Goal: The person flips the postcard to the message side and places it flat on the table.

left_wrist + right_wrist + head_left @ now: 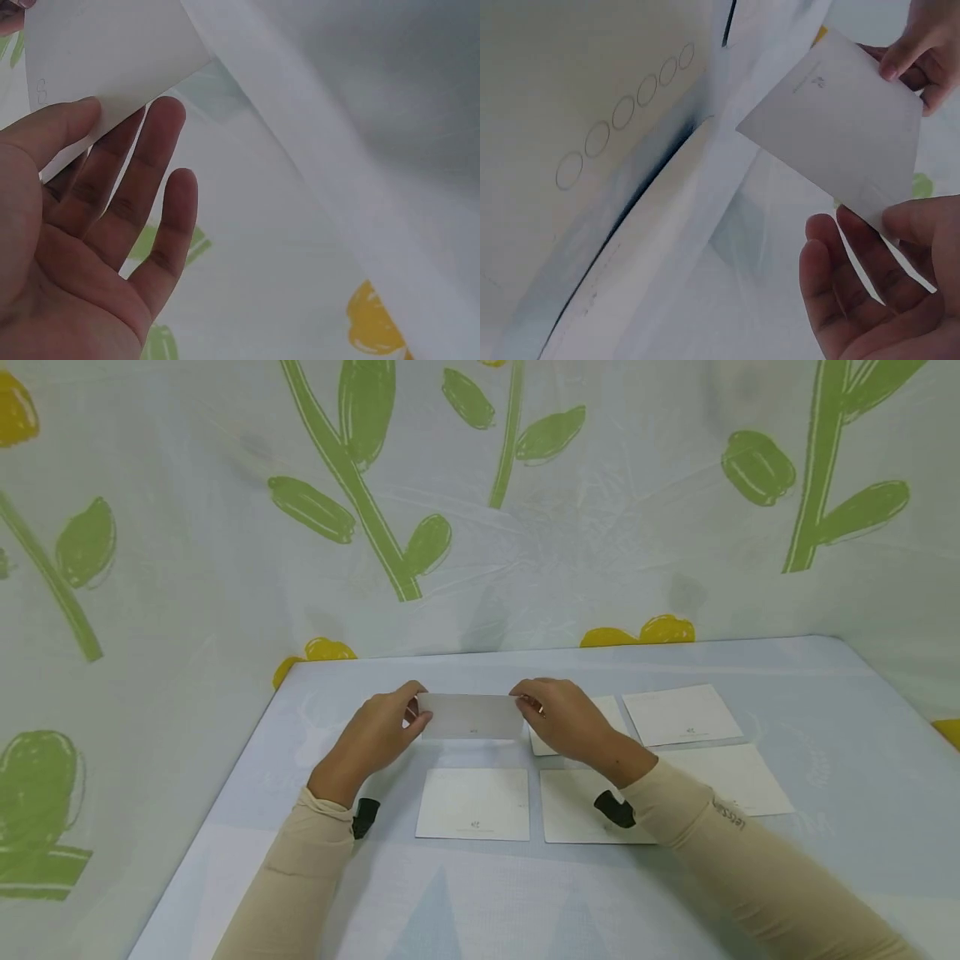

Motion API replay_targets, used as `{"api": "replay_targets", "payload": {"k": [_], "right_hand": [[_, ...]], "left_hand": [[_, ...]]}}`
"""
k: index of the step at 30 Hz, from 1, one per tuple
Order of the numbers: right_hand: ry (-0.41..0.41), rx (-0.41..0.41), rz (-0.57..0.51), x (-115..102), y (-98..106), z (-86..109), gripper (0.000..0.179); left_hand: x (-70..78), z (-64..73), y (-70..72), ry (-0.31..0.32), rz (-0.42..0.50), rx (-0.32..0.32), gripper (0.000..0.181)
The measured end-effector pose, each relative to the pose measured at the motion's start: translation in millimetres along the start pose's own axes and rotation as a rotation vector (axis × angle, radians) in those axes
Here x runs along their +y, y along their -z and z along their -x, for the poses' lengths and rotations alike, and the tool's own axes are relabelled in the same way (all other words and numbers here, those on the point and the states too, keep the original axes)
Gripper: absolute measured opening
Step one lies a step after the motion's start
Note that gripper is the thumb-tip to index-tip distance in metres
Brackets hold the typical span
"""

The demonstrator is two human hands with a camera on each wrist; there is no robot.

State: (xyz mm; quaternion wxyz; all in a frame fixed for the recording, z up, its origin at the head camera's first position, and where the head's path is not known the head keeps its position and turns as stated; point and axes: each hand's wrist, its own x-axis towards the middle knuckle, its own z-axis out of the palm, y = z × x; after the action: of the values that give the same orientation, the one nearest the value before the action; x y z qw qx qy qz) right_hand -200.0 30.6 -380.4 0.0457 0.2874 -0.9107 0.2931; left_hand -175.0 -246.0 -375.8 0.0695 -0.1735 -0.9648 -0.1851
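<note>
A white envelope [468,717] is held up above the far part of the table. My left hand [378,731] pinches its left end between thumb and fingers, while my right hand [566,720] pinches the right end. The left wrist view has the envelope's corner [120,52] under the left thumb, the other fingers spread behind it. In the right wrist view the face of the envelope [840,112] carries a small printed mark and line. Directly nearer to me, another envelope [472,802] lies flat on the table.
More white envelopes lie flat on the table: one [573,806] at front centre, one [723,777] to the right, one [682,714] at back right, one [611,710] partly hidden by the right hand. A leaf-patterned cloth [600,527] hangs behind the table [300,693].
</note>
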Motion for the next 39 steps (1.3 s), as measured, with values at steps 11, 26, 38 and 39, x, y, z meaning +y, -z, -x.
{"api": "replay_targets", "payload": {"k": [11, 26, 38, 39], "right_hand": [[-0.014, 0.037, -0.152, 0, -5, 11.3, 0.033], [0.035, 0.074, -0.183, -2, -17, 24.0, 0.063], [0.032, 0.073, -0.142, -5, -19, 27.7, 0.027], [0.031, 0.070, -0.142, -5, -20, 27.8, 0.025]], "left_hand": [[2.8, 0.1, 1.5, 0.026, 0.114, -0.047, 0.028], [5.5, -0.9, 0.8, 0.117, 0.181, -0.089, 0.032], [7.1, -3.6, -3.2, 0.212, 0.208, -0.080, 0.033], [7.4, -4.0, -3.4, 0.220, 0.206, -0.082, 0.033]]}}
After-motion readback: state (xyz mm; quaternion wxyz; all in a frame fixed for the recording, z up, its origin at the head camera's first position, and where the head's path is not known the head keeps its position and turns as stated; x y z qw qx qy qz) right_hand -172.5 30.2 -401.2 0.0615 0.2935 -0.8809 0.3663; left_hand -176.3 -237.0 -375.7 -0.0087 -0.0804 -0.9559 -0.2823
